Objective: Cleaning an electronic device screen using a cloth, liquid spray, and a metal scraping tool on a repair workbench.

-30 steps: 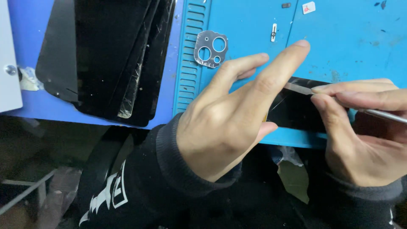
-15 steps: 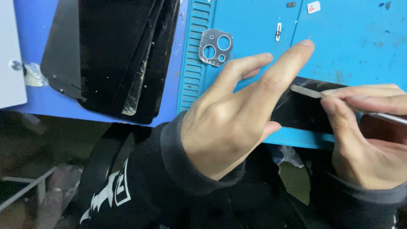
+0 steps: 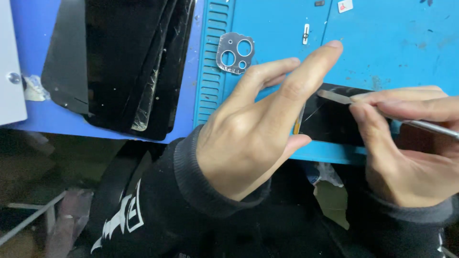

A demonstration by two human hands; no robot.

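While left hand steadies, phone lies between.

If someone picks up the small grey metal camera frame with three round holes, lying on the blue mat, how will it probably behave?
The small grey metal camera frame looks thin and flat, so it is probably very light and hard to grip off the blue mat; sliding it to the edge may help. It seems stiff, but its thin bridges between holes might bend. Being flat, it should not roll.
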